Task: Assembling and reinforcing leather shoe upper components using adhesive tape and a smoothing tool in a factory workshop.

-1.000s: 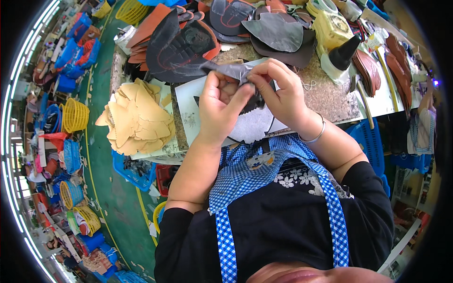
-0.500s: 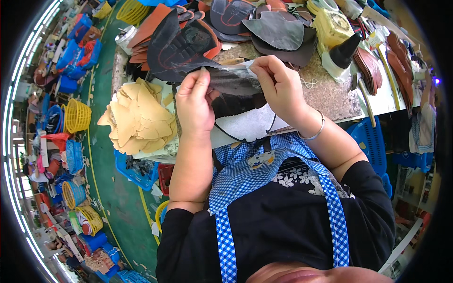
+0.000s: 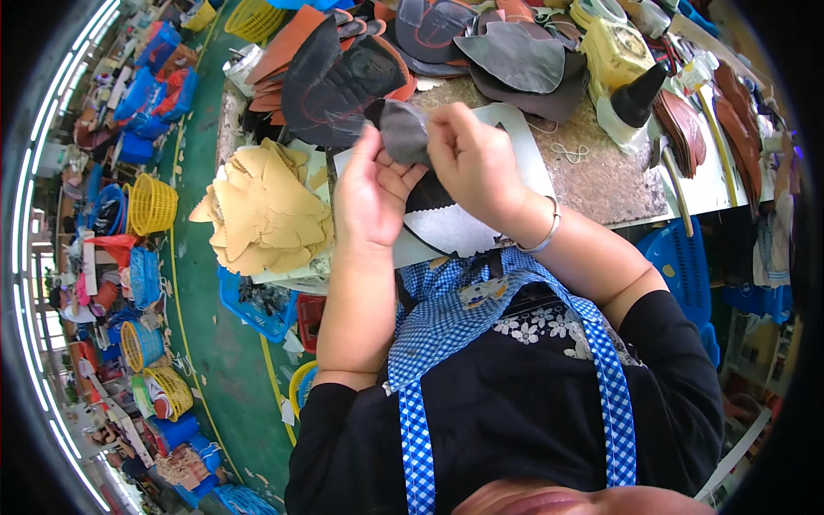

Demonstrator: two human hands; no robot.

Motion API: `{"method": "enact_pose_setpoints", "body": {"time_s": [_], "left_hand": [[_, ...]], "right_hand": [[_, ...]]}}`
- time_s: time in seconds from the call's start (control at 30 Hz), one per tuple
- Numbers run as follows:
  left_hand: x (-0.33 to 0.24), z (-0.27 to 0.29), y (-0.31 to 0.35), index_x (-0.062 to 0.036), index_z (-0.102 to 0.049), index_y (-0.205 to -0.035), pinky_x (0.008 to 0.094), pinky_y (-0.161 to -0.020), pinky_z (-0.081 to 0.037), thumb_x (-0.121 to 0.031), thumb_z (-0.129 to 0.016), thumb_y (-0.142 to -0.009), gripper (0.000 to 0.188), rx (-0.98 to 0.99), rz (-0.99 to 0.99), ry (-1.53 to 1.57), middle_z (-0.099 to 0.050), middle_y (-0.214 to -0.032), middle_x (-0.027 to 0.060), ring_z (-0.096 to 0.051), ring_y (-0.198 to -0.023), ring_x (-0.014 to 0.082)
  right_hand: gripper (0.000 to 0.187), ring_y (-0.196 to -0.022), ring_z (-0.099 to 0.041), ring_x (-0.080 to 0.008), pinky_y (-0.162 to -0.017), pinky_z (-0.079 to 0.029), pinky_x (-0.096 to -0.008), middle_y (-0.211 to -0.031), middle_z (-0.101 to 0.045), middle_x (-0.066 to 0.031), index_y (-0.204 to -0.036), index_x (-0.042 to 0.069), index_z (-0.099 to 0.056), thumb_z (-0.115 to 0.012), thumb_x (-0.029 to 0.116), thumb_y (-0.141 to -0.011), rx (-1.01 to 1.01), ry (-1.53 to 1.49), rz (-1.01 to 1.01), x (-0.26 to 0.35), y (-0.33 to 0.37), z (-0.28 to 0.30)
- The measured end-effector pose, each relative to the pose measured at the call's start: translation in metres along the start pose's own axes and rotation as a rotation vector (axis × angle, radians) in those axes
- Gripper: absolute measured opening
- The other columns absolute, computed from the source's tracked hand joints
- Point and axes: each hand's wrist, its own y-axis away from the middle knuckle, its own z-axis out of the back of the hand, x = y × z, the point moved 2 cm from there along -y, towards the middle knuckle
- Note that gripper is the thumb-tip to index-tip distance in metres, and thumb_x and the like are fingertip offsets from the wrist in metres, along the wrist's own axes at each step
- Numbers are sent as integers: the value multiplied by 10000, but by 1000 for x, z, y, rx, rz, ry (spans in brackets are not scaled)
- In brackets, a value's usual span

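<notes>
1. I see the left hand (image 3: 373, 196) with its palm turned partly up, the thumb and fingers grasping the left side of a dark grey piece (image 3: 403, 136).
2. I see the right hand (image 3: 476, 163) closed, its fingertips pinching that same piece at its right side; I cannot make out exactly how each fingertip sits.
3. The dark grey piece is raised between both hands, over the middle of the tabletop (image 3: 605, 184), bent rather than flat.
4. Below the hands, a white sheet (image 3: 525, 154) lies at the near edge, bearing a pale grey piece (image 3: 455, 227) with a zigzag upper edge.
5. At the near left corner I have a heap of beige pieces (image 3: 262, 210).
6. Toward the far edge lie black pieces (image 3: 339, 90), some above orange-brown ones.
7. Toward the far right corner stand a yellow jug (image 3: 616, 53) and a black cone (image 3: 637, 99), near some brown pieces (image 3: 682, 133).
8. A loop of string (image 3: 571, 154) lies right of the white sheet.
</notes>
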Motion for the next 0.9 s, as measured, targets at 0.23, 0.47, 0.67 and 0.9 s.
{"method": "enact_pose_setpoints", "body": {"time_s": [0.23,0.47,0.67,0.9], "left_hand": [[-1,19,-15,-20,-584,-958,291,-732,-506,-231,-505,-956,226,-285,-310,-347,-622,-916,82,-610,-803,174],[-6,16,-3,-30,-535,-949,251,-682,-498,-254,-508,-969,226,-367,-500,-401,-607,-879,55,-585,-767,115],[-15,44,-13,-16,-540,-981,276,-653,-504,-195,-496,-961,186,-310,-390,-428,-614,-894,67,-587,-736,139],[-19,44,-14,-14,-559,-1010,375,-628,-493,-143,-469,-923,180,-411,-760,-1226,-653,-822,169,-656,-757,255]], "right_hand": [[136,-588,-607,-226,-522,-477,-357,-625,-558,-51,-833,82,-495,-575,144,-741,74,138,458,13,14,-41],[82,-606,-625,-354,-516,-475,-428,-658,-621,-161,-912,69,-537,-584,119,-867,121,-45,-6,9,6,-50],[121,-584,-603,-250,-514,-474,-355,-655,-577,-72,-860,62,-524,-605,68,-771,195,70,412,23,14,-38],[147,-625,-608,-224,-561,-501,-323,-660,-535,-38,-884,33,-537,-608,66,-760,162,72,474,25,15,-42]]}}
